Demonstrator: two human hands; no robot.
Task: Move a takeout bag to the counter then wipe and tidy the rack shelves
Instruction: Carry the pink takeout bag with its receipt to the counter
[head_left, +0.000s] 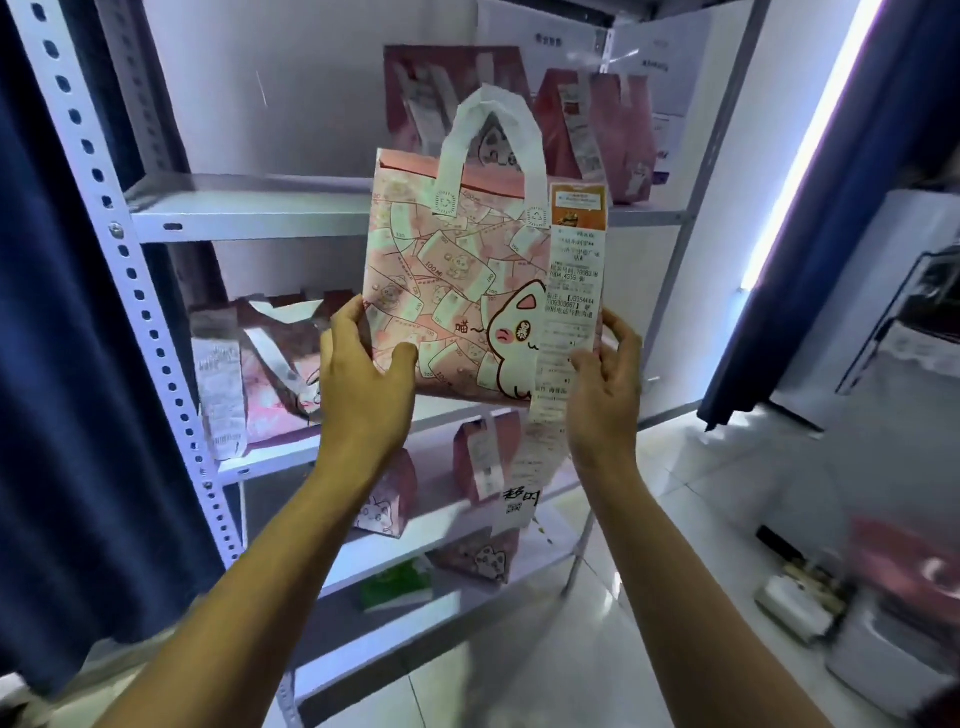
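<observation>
A pink takeout bag (457, 291) with a cartoon cat, banknote print and white handles hangs upright in the air in front of the white metal rack (249, 210). My left hand (363, 374) grips its lower left corner, thumb on the front face. My right hand (605, 384) holds its lower right edge together with the long white receipt (569, 322) that is stuck to the bag and dangles below it.
More pink bags with receipts stand on the top shelf (597, 135), lie on the middle shelf (270, 374) and sit on the lower shelves (483, 457). A green packet (397, 584) lies lower down. Dark curtains flank the rack. A cluttered surface (810, 597) is at the lower right.
</observation>
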